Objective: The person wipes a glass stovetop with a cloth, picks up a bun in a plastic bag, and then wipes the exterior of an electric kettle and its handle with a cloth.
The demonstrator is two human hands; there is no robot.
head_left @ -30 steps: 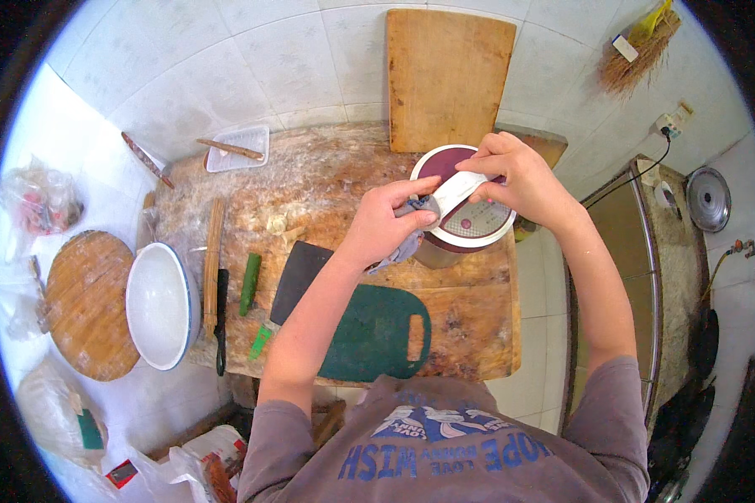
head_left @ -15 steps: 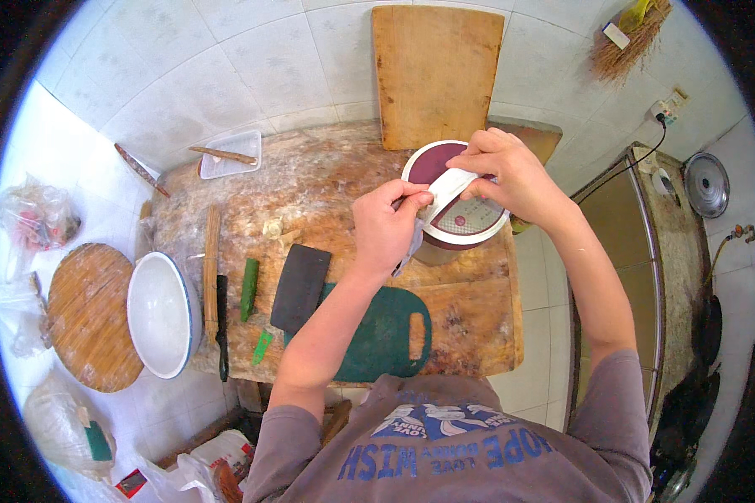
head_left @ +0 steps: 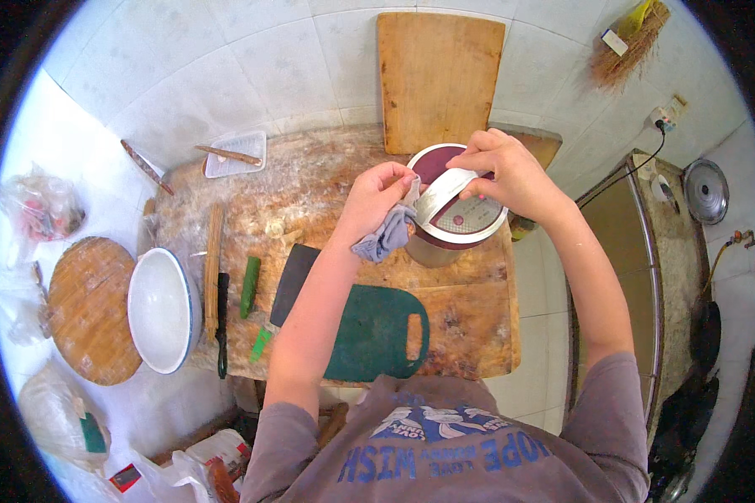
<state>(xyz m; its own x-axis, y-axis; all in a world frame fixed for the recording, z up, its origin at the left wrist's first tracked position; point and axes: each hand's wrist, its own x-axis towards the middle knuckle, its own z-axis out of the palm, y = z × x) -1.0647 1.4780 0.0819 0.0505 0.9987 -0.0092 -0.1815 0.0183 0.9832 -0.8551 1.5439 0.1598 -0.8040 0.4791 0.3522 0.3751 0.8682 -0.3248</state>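
Note:
A round lidded pot, like a rice cooker (head_left: pixel 478 220), stands at the table's right, its top maroon and silver with a white rim. Across its top runs a white carrying handle (head_left: pixel 446 188). My right hand (head_left: pixel 512 173) is closed on the handle's far end, thumb below and fingers above. My left hand (head_left: pixel 372 199), just left of the pot, pinches a crumpled grey cloth (head_left: pixel 386 233). The cloth hangs below the fingers, and its upper edge is beside the handle's near end; whether they touch I cannot tell.
On the floury wooden table (head_left: pixel 470 310) lie a green cutting board (head_left: pixel 376 331), dark flat slab (head_left: pixel 297 277), cucumber (head_left: pixel 250 287), green-handled tool (head_left: pixel 261 344), wooden sticks (head_left: pixel 214 268) and plastic tray (head_left: pixel 242 144). A white basin (head_left: pixel 159 310) stands left; a wooden board (head_left: pixel 440 80) leans behind.
My left hand has come off the handle and shifted a little left with the grey cloth, which now shows more fully. My right hand stays at the handle.

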